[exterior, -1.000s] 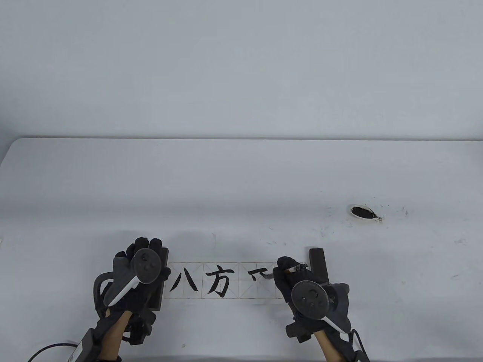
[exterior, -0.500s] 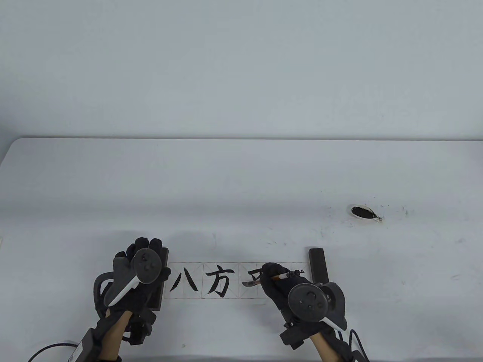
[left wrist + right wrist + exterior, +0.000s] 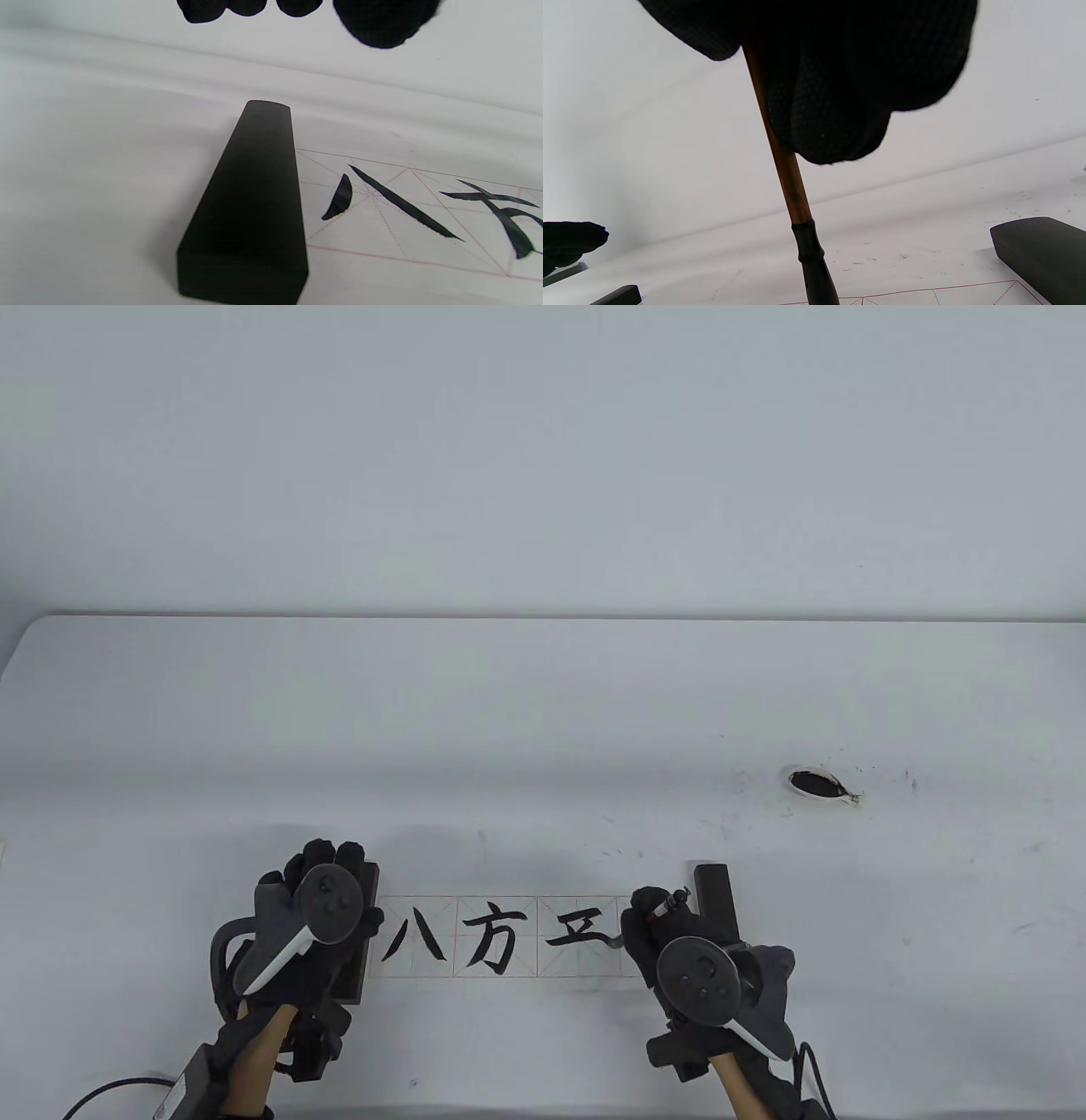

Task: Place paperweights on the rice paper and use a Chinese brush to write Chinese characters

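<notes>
The rice paper [image 3: 526, 963] strip lies near the front edge with two finished characters and a third one in progress. My right hand [image 3: 649, 912] grips the Chinese brush [image 3: 670, 904]; its wet tip [image 3: 616, 940] touches the paper at the right end of the third character's bottom stroke. The right wrist view shows the brush's brown shaft [image 3: 782, 165] and black ferrule [image 3: 810, 254] below my curled fingers. My left hand [image 3: 327, 861] rests with relaxed fingers on the left paperweight [image 3: 371, 891], a dark block [image 3: 250, 203]. The right paperweight [image 3: 715, 899] holds the paper's right end.
A small white ink dish [image 3: 816, 783] with black ink sits at the right, with ink specks on the table [image 3: 543, 712] around it. The table's far edge meets a plain wall. Cables trail from both wrists at the front edge.
My right hand swung left, then drew the brush back to the right, leaving a long horizontal stroke under the third character. The left hand has stayed still.
</notes>
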### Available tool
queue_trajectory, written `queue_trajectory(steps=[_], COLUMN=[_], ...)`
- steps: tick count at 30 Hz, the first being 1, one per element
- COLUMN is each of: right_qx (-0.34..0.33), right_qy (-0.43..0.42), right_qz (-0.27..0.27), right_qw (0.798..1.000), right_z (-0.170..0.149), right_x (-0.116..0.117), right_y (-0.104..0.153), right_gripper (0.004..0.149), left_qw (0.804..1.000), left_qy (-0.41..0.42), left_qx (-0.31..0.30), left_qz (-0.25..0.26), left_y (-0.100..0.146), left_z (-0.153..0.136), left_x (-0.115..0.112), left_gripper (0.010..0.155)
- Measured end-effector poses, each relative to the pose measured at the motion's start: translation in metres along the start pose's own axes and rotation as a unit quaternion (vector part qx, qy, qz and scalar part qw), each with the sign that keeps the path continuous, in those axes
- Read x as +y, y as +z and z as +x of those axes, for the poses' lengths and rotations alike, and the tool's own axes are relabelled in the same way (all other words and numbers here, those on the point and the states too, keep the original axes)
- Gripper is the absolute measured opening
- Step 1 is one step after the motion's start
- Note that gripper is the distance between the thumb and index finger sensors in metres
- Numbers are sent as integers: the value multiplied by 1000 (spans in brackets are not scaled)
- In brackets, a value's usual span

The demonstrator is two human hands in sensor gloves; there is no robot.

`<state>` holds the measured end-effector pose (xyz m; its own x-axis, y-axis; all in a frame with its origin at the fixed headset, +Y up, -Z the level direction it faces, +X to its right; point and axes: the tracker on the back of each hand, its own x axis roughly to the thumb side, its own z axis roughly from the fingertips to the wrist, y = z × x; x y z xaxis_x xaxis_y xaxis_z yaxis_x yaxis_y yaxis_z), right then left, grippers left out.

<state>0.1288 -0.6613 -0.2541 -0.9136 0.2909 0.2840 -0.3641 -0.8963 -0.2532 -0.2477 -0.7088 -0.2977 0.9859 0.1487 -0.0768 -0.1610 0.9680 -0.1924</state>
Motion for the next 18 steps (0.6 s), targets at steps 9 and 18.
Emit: queue_trajectory(steps=[9, 18], right_qx=[-19, -26], right_qy=[-41, -38], right_qz=[-51, -28], right_qw=[998, 999], right_z=[7, 10], right_x=[9, 21], right_y=[-1, -4], right_gripper=[44, 45], left_qw=[1000, 1000], left_qy=[-1, -1], left_qx=[0, -1], left_qz=[0, 1], left_y=[0, 0], left_z=[0, 0], left_x=[0, 0], left_gripper=[82, 82])
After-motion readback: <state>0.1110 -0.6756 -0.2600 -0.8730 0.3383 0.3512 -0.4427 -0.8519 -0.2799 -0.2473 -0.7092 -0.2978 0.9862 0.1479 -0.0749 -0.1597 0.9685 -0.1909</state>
